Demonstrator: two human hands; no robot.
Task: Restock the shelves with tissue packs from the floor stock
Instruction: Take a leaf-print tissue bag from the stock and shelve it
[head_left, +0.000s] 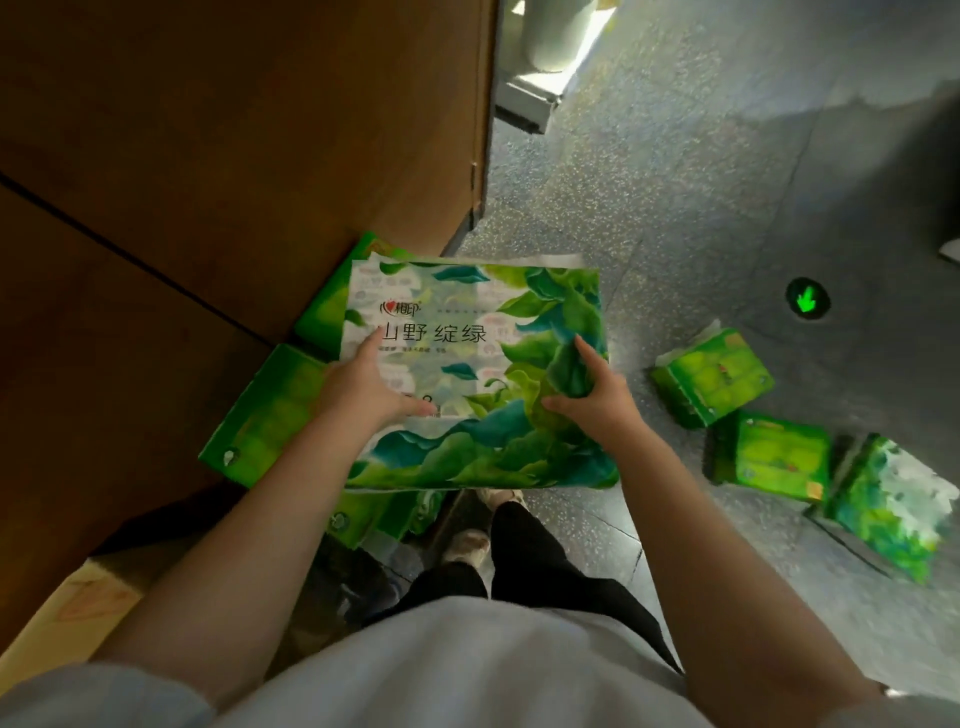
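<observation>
A: Tissue pack (483, 374), large, green leaf print: position is centre of the frame, printed face up, held above other green packs (270, 410) that lie by the wooden cabinet (208, 156) at the left.

B: Hand status?

A: Left hand (363, 384) lies flat on the pack's left half, fingers straight and spread over the printed text. Right hand (592, 395) is on the right half; its fingers pinch a fold of the wrapper. The view is soft there, so the hold looks like a pinch, not a full wrap.

B: Remaining stock?

A: Three smaller packs (711, 374) lie loose on the grey speckled floor (675, 182) at the right of the frame, near each other and tilted at different angles. A green arrow marker (807, 301) is set in the floor above them. The person's shoes (467, 545) show just under the held pack's lower edge.
</observation>
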